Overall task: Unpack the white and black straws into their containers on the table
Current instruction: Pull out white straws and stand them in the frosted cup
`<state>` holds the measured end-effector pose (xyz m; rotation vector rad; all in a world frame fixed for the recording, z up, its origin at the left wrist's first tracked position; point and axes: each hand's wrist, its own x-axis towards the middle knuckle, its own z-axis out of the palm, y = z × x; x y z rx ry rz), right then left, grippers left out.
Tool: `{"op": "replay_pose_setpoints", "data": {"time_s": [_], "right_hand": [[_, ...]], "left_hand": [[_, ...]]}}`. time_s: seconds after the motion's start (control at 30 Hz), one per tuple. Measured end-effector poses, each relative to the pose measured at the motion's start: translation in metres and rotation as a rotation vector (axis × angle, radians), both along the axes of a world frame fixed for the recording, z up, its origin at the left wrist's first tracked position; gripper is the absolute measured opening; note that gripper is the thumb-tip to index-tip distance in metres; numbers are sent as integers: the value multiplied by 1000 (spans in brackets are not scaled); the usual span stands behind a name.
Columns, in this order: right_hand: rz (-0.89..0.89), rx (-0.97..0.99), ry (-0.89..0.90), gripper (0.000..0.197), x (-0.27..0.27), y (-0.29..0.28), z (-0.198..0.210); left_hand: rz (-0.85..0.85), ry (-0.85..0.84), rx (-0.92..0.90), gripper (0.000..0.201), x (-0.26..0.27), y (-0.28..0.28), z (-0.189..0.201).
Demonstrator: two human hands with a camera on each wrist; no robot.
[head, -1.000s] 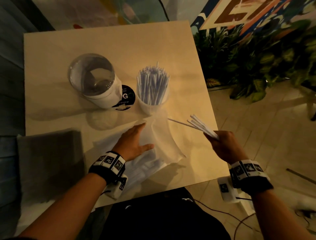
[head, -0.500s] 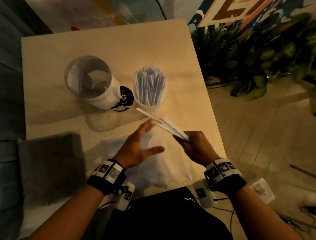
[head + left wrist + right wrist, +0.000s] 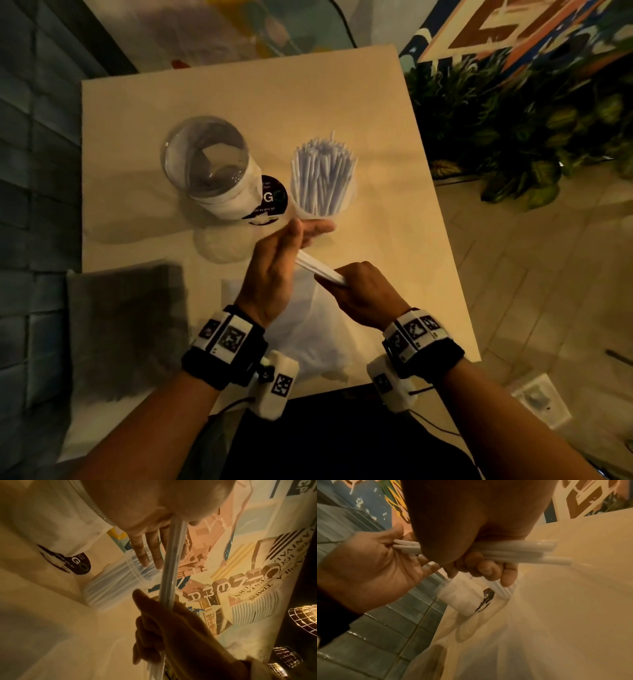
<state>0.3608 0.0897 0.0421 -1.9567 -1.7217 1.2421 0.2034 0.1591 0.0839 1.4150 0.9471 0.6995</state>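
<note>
My right hand [image 3: 356, 287] grips a small bundle of white straws [image 3: 317, 269] above the near part of the table [image 3: 239, 92]. The bundle points up-left into my left hand [image 3: 301, 236], whose flat palm presses on the straw ends with fingers [image 3: 149, 550] straight. In the right wrist view the straws [image 3: 522, 551] stick out from both sides of my fist. A clear cup [image 3: 322, 181] packed with upright white straws stands just beyond my hands. Left of it is a white jar [image 3: 219, 178] with a clear domed lid. No black straws show.
A crumpled clear plastic bag [image 3: 308, 329] lies on the table under my hands. A grey cushion [image 3: 126, 325] sits at the near left. Potted plants [image 3: 513, 120] stand past the table's right edge, with tiled floor [image 3: 531, 291] below.
My left hand lifted off the bag and turned its palm against the straw ends. My right hand carried the bundle left, in over the table, to meet it.
</note>
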Motion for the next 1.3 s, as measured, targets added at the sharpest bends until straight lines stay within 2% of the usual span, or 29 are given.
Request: {"op": "replay_pose_setpoints", "data": {"time_s": [0.1,0.17,0.23,0.3,0.37,0.4,0.57,0.67,0.73,0.83,0.9,0.97,1.1,1.2,1.3], "right_hand": [[-80,39,85,53,4,9,7],[-222,81,184,56,10,17,18],[-371,164,299,62,12,27,31],[-482,263,492,58,7,39,42],[-509,320,666,50,-2,46,46],[-502,322,695,47,-6,48,46],[-501,308,682,48,-10,56,45],[-528,383,715,49,-3,75,53],[-560,439,749,45,9,92,59],[-583,520,707,41,26,120,63],[-592,541,689,42,32,137,55],[-586,532,643,43,33,149,42],[-510,508,515,47,31,158,22],[-439,543,470,40,33,161,25],[-383,600,426,29,45,160,36]], "left_hand": [[61,-153,-122,60,-2,4,-5],[185,-251,-347,65,-2,10,-11],[254,-242,-641,64,0,12,-22],[212,-180,-889,68,5,9,-32],[170,-184,-1037,68,12,5,-36],[171,-208,-1065,65,16,4,-35],[194,-326,-1014,47,29,10,-36],[200,-288,-981,44,26,22,-34],[214,-200,-848,41,19,32,-33],[271,-22,-517,28,7,47,-35],[341,93,-343,17,1,55,-40],[377,167,-245,10,-2,61,-47],[343,358,-182,44,5,64,-57],[277,343,-186,77,15,67,-61],[231,339,-171,97,24,73,-71]]}}
